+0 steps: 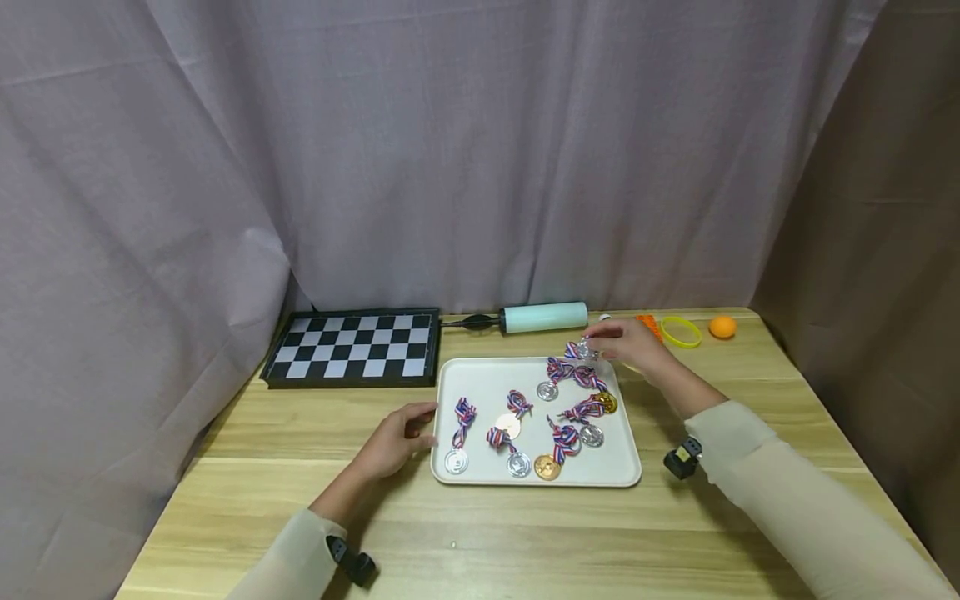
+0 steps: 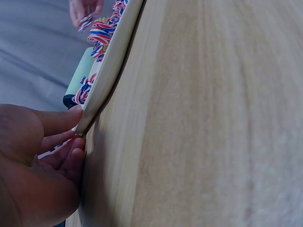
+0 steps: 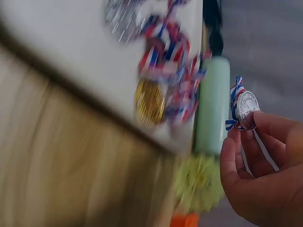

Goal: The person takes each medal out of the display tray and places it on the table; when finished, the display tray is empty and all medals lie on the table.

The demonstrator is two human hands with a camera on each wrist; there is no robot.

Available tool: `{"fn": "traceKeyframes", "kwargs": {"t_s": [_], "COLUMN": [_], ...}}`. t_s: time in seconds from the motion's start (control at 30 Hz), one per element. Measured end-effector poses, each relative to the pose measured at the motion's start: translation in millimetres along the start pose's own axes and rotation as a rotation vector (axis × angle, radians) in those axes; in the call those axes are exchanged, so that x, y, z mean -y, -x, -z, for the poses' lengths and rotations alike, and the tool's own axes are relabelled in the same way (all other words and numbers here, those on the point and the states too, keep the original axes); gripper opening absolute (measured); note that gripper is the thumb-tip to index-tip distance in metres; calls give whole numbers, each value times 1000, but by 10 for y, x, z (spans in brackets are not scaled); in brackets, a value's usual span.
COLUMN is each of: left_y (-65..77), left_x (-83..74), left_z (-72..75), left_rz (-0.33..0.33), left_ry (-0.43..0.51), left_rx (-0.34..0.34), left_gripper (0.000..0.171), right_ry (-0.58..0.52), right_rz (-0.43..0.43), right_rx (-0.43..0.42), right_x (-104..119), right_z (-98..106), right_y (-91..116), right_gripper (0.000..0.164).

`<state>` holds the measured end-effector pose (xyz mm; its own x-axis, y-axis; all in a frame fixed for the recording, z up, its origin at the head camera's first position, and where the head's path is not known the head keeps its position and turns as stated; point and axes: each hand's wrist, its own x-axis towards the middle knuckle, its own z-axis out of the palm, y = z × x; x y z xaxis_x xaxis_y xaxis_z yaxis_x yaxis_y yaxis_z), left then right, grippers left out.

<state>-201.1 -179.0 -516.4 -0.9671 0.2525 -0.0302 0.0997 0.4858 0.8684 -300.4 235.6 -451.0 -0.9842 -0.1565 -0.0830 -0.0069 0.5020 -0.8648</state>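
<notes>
A white tray (image 1: 480, 379) lies on the wooden table, with several silver, gold and bronze-coloured medals on striped red, white and blue ribbons on it. My left hand (image 1: 397, 440) grips the tray's left edge; in the left wrist view the thumb and fingers (image 2: 71, 158) meet at its rim. Above the tray's back right corner, my right hand (image 1: 628, 343) pinches a silver medal (image 3: 247, 109) by its disc, its ribbon bunched behind it. Below that hand, a gold medal (image 1: 606, 403) and a silver medal (image 1: 547, 391) lie on the tray.
Behind the tray lies a mint-green hand pump (image 1: 546, 317) with a black nozzle. A black-and-white checkered board (image 1: 356, 348) is at the back left. Back right are an orange piece (image 1: 649, 326), a yellow ring (image 1: 681, 343) and an orange ball (image 1: 722, 327). Grey curtains enclose the table.
</notes>
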Motion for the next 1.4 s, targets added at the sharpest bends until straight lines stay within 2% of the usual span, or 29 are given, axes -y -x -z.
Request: {"fn": "traceKeyframes", "kwargs": {"t_s": [0.17,0.27,0.4,0.6,0.93,1.1,1.27,1.4], "left_y": [7,10,14,10,7,5,0,-1], "left_x": [-7,-11,-8,10,2,-2,-1,8], "left_z": [-2,0,3,-3,2,4,4,1], "left_rz": [20,26,23,16,20,24,20,15], "left_ry": [-3,-4,-4,3,9,9,11,10], "left_rx": [-1,-1,-6,0,3,2,4,6], "left_gripper": [53,54,54,54,54,54,54,54], "right_ry": [96,104,87,143,137,171,145,149], "right_rz": [6,1,-28,-31,-47,-48,-22,16], "right_rx": [-52,-73,-71,-48,-30,-35,-46,-39], "right_x": [-307,-484,-672,-834,-822,-787,-693,-536], "right_z": [351,490,569,567,555,607,661,630], "right_y": [105,160,201,214,233,229,212,194], "right_gripper": [36,35,36,34,39,40,40,40]}}
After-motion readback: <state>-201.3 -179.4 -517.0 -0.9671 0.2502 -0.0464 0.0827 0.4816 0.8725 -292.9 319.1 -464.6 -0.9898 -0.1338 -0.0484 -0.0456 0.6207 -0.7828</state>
